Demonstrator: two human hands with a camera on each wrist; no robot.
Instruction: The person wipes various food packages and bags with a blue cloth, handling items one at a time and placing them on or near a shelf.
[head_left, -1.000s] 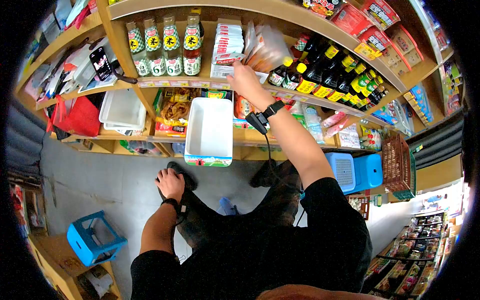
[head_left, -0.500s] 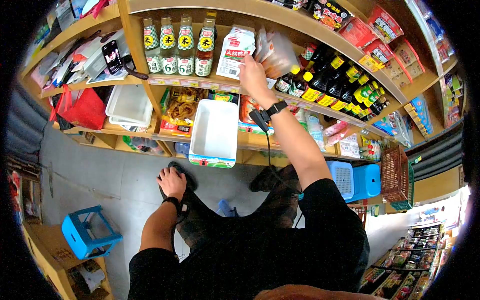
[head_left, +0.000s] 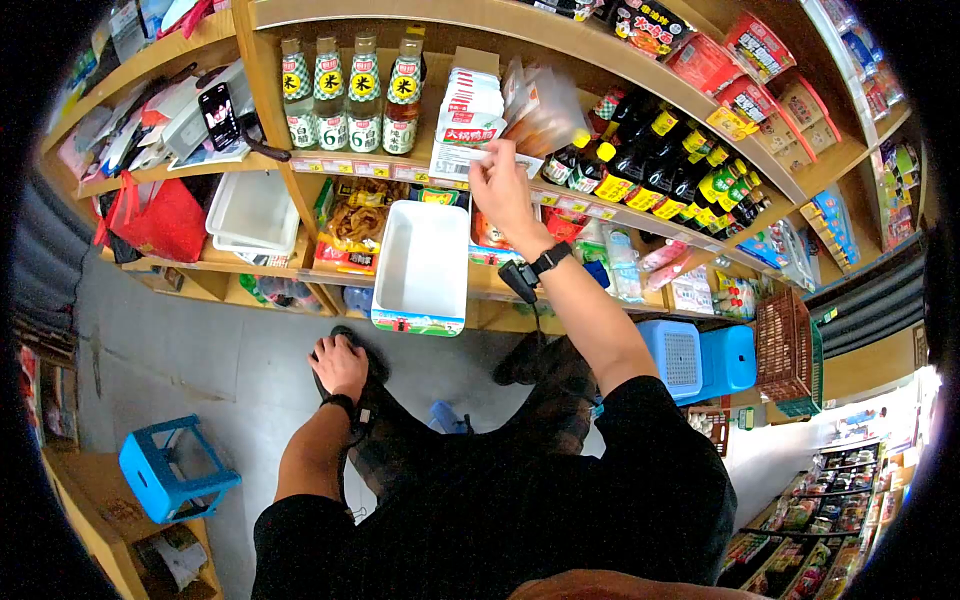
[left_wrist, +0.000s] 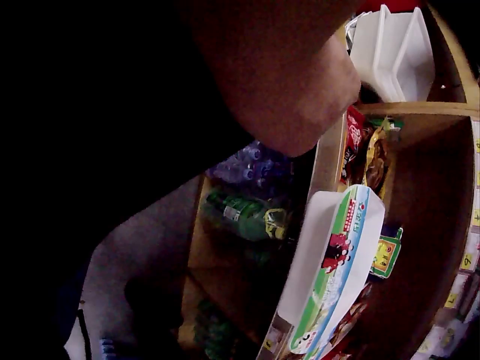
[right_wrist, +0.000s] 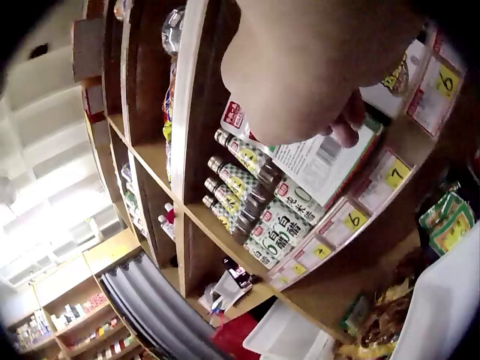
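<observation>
In the head view my right hand [head_left: 505, 195] is at the front of a white box [head_left: 452, 163] filled with red-and-white packets [head_left: 470, 112] on the shelf. Bent fingertips overlap the box's front in the right wrist view, where a barcode [right_wrist: 328, 152] shows; whether they grip it is hidden by the hand [right_wrist: 322, 75]. Clear packs [head_left: 540, 105] stand just right of the packets. My left hand [head_left: 340, 367] rests on my left knee, fingers spread and holding nothing. A white tray [head_left: 422, 260] juts from the lower shelf, between the two hands.
Vinegar bottles [head_left: 364, 95] stand left of the box, dark sauce bottles [head_left: 655, 180] to its right. Below are snack bags [head_left: 355, 220] and a red bag [head_left: 165, 220]. Blue stools [head_left: 165, 478] and crates [head_left: 785, 345] stand at the sides.
My right hand has drawn down slightly from the packets to the box's front edge. The front packet's label sits lower against the box. My left hand stays on the knee.
</observation>
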